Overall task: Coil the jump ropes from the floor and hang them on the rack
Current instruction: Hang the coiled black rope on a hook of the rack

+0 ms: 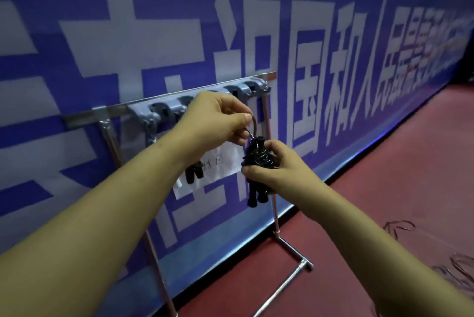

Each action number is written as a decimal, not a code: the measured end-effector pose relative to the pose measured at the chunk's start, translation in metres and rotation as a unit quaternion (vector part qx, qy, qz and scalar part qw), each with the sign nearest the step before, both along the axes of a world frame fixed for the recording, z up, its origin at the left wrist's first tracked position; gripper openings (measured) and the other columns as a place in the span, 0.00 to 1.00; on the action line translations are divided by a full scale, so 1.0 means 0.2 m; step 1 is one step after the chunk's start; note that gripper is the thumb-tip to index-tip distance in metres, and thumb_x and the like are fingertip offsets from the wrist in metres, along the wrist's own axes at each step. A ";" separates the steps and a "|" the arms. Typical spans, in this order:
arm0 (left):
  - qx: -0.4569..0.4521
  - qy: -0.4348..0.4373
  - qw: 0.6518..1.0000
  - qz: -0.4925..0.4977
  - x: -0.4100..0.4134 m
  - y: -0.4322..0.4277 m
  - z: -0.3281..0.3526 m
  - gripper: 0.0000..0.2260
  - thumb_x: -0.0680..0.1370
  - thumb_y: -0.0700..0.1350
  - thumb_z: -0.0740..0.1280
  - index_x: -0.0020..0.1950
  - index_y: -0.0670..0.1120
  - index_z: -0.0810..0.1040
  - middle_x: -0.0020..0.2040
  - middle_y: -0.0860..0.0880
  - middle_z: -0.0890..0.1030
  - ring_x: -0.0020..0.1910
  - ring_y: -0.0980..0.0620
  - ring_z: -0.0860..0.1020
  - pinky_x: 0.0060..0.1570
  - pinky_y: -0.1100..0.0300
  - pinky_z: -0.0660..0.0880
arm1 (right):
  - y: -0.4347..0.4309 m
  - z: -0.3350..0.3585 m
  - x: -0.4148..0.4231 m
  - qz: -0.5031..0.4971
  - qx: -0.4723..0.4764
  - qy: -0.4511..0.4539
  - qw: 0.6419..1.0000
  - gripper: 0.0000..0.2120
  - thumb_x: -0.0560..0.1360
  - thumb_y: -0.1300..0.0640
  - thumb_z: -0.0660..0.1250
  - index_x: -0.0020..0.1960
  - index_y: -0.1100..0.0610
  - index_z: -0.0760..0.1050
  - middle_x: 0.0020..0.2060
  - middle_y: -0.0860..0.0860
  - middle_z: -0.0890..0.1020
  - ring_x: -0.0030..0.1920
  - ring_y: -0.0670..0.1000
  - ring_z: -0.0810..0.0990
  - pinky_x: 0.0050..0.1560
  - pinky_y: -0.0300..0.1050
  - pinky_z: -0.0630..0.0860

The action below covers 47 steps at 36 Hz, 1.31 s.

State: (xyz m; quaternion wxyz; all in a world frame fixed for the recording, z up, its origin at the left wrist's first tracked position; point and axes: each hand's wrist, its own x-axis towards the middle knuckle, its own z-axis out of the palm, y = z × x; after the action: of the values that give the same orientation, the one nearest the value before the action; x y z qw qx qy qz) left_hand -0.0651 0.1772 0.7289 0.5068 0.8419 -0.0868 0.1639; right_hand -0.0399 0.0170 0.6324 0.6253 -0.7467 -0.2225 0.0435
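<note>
A coiled black jump rope (257, 160) with its two handles pointing down is held in front of the rack (164, 101). My right hand (277, 165) grips the bundle around its middle. My left hand (218, 119) pinches a loop of cord sticking up from the top of the bundle, just below the rack's grey clamp hooks (243, 88). Another black jump rope (193, 172) hangs from the rack behind my left wrist, partly hidden.
The rack is a chrome bar on two thin legs with a floor foot (295, 255), standing against a blue banner wall (333, 60) with large white characters. Red floor (384, 188) lies to the right, with loose ropes (400, 227) on it.
</note>
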 end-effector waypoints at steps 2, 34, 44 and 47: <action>0.009 -0.002 1.000 0.023 0.03 0.05 0.04 0.02 0.78 0.34 0.70 0.49 0.38 0.83 0.40 0.37 0.84 0.37 0.45 0.85 0.37 0.56 0.83 | 0.05 0.06 0.04 0.013 -0.004 -0.002 1.000 0.17 0.73 0.55 0.78 0.57 0.52 0.76 0.46 0.52 0.85 0.46 0.54 0.87 0.47 0.52 0.85; 0.343 -0.016 0.920 0.190 0.83 0.57 0.11 0.02 0.75 0.41 0.75 0.46 0.45 0.88 0.42 0.47 0.86 0.44 0.53 0.82 0.47 0.59 0.79 | 0.64 0.06 0.72 0.033 -0.046 0.027 0.998 0.11 0.76 0.55 0.74 0.49 0.49 0.71 0.49 0.56 0.84 0.51 0.57 0.86 0.53 0.62 0.83; 0.382 0.012 0.906 0.184 0.83 0.57 0.09 0.05 0.76 0.39 0.72 0.49 0.43 0.87 0.42 0.49 0.84 0.46 0.50 0.82 0.45 0.57 0.78 | 0.61 0.01 0.75 0.039 -0.064 0.047 0.996 0.15 0.76 0.53 0.75 0.58 0.52 0.73 0.50 0.53 0.84 0.50 0.54 0.86 0.52 0.60 0.84; 0.393 0.010 0.901 0.184 0.81 0.56 0.08 0.06 0.76 0.39 0.71 0.49 0.44 0.87 0.45 0.47 0.85 0.46 0.49 0.82 0.43 0.55 0.79 | 0.56 0.02 0.73 0.048 -0.093 0.053 0.993 0.31 0.75 0.52 0.76 0.73 0.54 0.66 0.57 0.50 0.81 0.50 0.50 0.84 0.46 0.47 0.82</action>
State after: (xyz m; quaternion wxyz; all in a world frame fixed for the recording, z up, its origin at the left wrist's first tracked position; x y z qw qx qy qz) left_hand 0.0962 0.2886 0.7456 0.0966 0.9752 0.0178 0.1981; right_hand 0.1071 0.1290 0.6354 0.5613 -0.7867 -0.2194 0.1335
